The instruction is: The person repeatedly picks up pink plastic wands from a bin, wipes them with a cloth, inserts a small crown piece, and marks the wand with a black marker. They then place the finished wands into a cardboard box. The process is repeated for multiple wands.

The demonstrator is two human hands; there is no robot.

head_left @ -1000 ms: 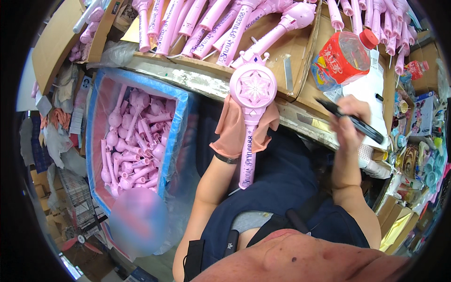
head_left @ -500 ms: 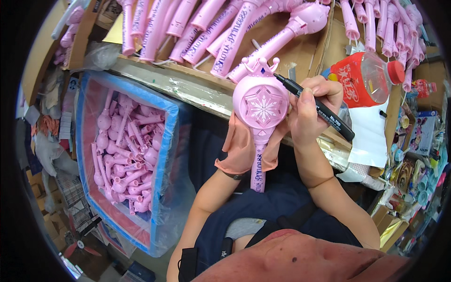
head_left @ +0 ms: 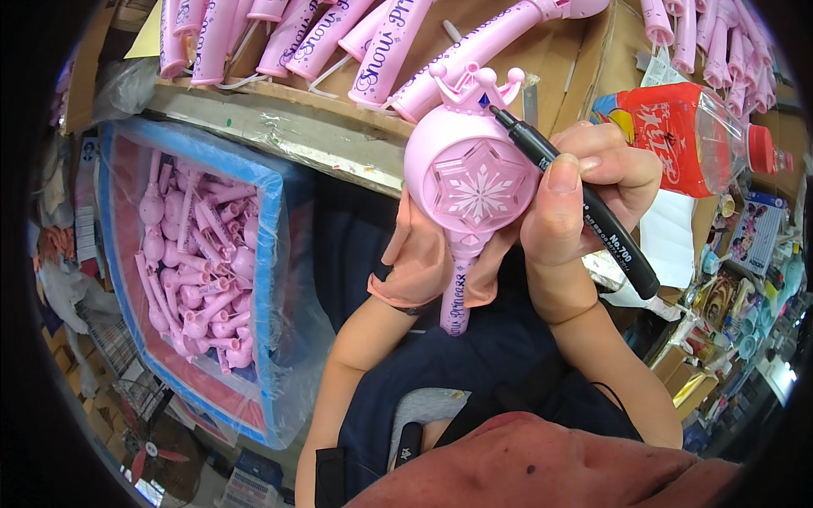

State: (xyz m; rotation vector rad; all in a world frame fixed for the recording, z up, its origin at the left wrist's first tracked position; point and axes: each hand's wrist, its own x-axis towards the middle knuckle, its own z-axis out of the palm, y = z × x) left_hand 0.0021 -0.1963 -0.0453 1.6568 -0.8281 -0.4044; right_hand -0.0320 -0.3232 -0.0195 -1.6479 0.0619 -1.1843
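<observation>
A pink toy wand [head_left: 423, 169] with a round head, a small crown and a white snowflake [head_left: 479, 191] faces me, its handle pointing down toward my body. My left hand [head_left: 417, 261], in a loose peach-coloured glove, holds it from behind; most of the fingers are hidden by the wand. A black marker pen [head_left: 621, 245] is pinched between the thumb and fingers of my bare right hand [head_left: 584, 190]. Its tip is right beside the dark blue diamond [head_left: 484, 99] on the crown; whether it touches cannot be made out.
Many pink wands lie in an open cardboard box [head_left: 584, 63] beyond the table edge [head_left: 279, 125]. At left stands a blue-rimmed, plastic-lined bin [head_left: 275, 296] of pink wand parts. A bottle with a red label [head_left: 669, 135] lies at right above a white sheet [head_left: 666, 237].
The wand has come closer and turned slightly, its crown now higher. My right hand has brought the marker tip nearer the blue diamond. My whole view has shifted a little.
</observation>
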